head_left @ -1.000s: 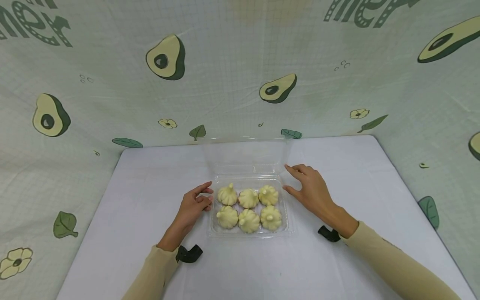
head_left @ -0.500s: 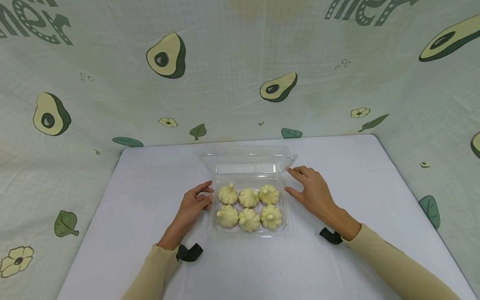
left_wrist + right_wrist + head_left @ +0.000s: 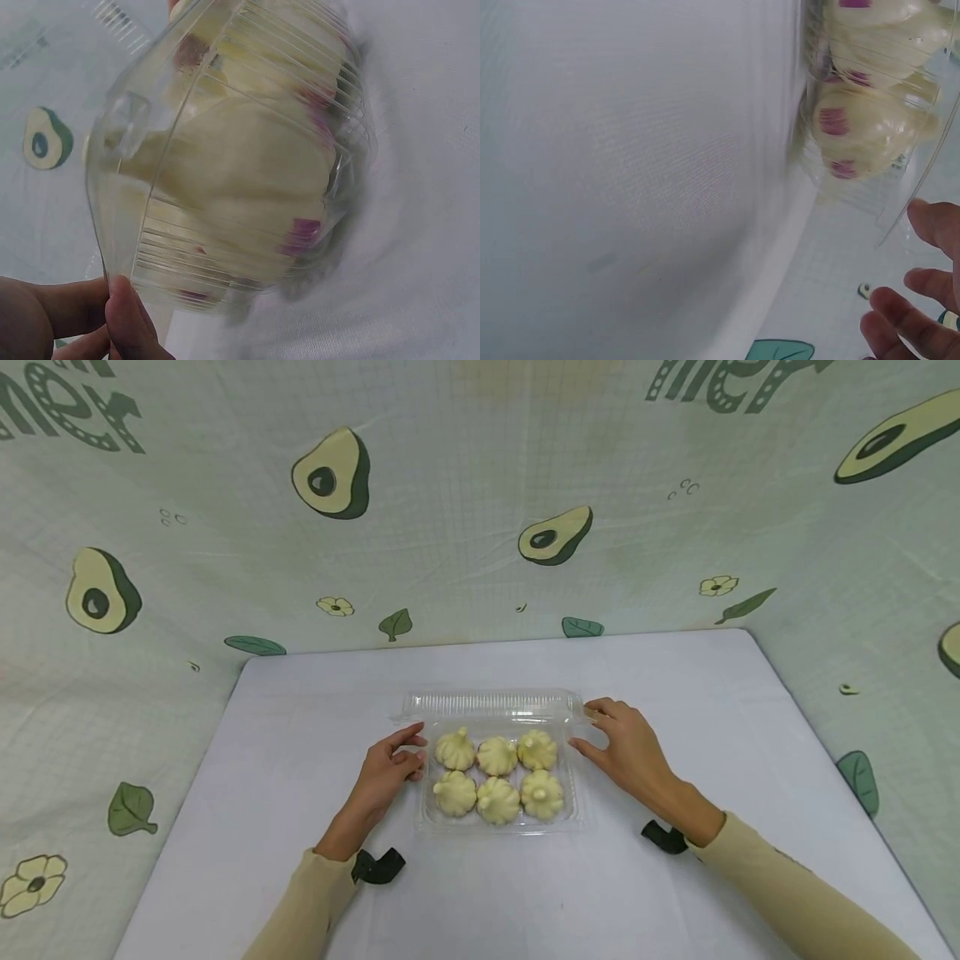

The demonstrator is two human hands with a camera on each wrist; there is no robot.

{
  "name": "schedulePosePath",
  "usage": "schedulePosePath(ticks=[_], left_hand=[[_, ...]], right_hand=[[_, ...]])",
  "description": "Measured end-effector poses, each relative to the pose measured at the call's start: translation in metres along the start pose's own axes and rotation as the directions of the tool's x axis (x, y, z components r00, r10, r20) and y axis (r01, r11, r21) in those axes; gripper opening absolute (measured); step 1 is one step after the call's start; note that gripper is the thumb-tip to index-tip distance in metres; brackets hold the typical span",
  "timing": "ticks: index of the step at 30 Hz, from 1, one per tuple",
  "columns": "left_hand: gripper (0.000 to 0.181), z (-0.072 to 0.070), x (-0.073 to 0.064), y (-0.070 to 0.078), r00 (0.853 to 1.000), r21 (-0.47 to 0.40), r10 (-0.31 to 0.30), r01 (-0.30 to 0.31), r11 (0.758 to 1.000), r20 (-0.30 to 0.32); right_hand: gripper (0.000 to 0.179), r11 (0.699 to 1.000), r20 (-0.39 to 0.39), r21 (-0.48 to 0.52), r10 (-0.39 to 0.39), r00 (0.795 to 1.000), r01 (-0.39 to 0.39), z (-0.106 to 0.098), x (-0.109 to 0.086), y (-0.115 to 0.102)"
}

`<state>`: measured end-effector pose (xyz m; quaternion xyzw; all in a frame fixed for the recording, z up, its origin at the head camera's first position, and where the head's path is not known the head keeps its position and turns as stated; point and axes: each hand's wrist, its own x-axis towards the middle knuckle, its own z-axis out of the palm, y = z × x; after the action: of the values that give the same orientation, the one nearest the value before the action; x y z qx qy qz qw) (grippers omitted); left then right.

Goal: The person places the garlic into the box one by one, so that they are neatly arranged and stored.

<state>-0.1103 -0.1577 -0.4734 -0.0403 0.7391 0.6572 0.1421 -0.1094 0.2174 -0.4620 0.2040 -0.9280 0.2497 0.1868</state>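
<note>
A clear plastic clamshell box (image 3: 498, 828) stands on the table with several cream garlic bulbs (image 3: 497, 800) in two rows. Purple patches mark the lower sides of the bulbs (image 3: 240, 165) in the left wrist view. My left hand (image 3: 390, 770) pinches the box's left rim between thumb and fingers. At the other side, my right hand (image 3: 626, 745) has its fingers spread and loosely bent, with a fingertip at the right end of the raised lid (image 3: 491, 703). In the right wrist view, one fingertip (image 3: 922, 214) is right at the box rim (image 3: 930, 161).
White cloth covers the table (image 3: 300, 710). A pale curtain (image 3: 450, 485) printed with avocados and leaves hangs behind and along the sides. Black wrist mounts (image 3: 380, 866) sit at both sleeves.
The lid has swung forward from its leaned-back position, so its front edge is now lower and nearer the bulbs. My right fingers have moved slightly with it; the left hand stays put.
</note>
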Motion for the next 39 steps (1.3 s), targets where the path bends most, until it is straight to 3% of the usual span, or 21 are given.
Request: schedulePosePath(ticks=[9,21,31,39], left_hand=[[0.042,-0.0018,-0.0004,0.0001,0.999,-0.018,-0.036,0.036,0.999,0.001],[0.061,-0.0046,-0.0026,0.0013,0.999,0.035,-0.014,0.013,0.999,0.040],[0.057,-0.0045,0.0006,-0.0002,0.999,-0.009,-0.022,0.022,1.000,0.032],[0.043,-0.0054,0.0025,0.0013,0.997,-0.081,-0.077,0.078,0.994,0.017]], right_hand=[[0.054,1.000,0.028,0.015,-0.022,0.999,0.022,-0.0017,-0.0037,0.0018],[0.051,0.999,0.059,0.007,-0.035,0.998,0.035,-0.0021,-0.0060,0.0031],[0.041,0.999,0.082,0.018,-0.029,0.996,0.028,-0.0002,-0.0093,0.0050],[0.039,0.999,0.084,0.017,-0.040,0.996,0.039,-0.0002,-0.0100,0.0046]])
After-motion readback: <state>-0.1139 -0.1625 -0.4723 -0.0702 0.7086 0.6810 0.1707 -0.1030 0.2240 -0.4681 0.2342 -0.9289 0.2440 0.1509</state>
